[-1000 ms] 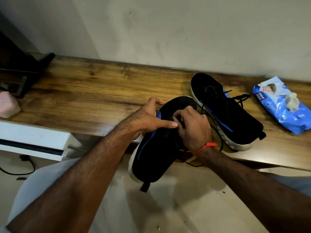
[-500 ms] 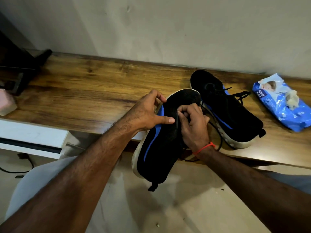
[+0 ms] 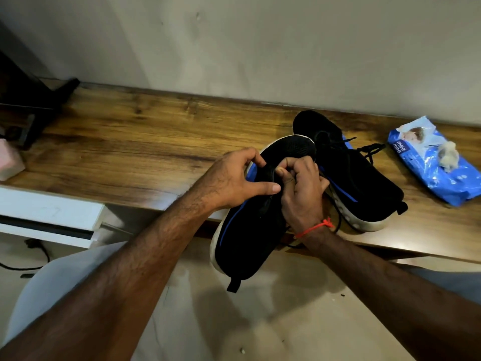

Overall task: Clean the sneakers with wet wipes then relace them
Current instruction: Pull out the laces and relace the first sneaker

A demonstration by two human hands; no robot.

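Observation:
A black sneaker (image 3: 250, 241) with a blue stripe and white sole is held over the table's front edge, toe pointing away, heel hanging toward me. My left hand (image 3: 231, 181) grips its left side near the eyelets, thumb stretched across the top. My right hand (image 3: 302, 194), with a red thread at the wrist, pinches the black lace (image 3: 338, 220) at the tongue. The second black sneaker (image 3: 359, 178) lies on the wooden table (image 3: 130, 147) just to the right, its lace tied. A blue wet wipes pack (image 3: 440, 168) lies at the far right.
A crumpled used wipe (image 3: 447, 156) sits on the pack. A dark stand (image 3: 33, 105) and a pink object (image 3: 10, 162) are at the table's left end. A white unit (image 3: 49, 217) and a cable (image 3: 36, 254) lie below. The wall runs close behind the table.
The held sneaker has tilted up, its toe risen over the table. My left fingers have curled more round its edge, and my right hand has shifted up along the tongue.

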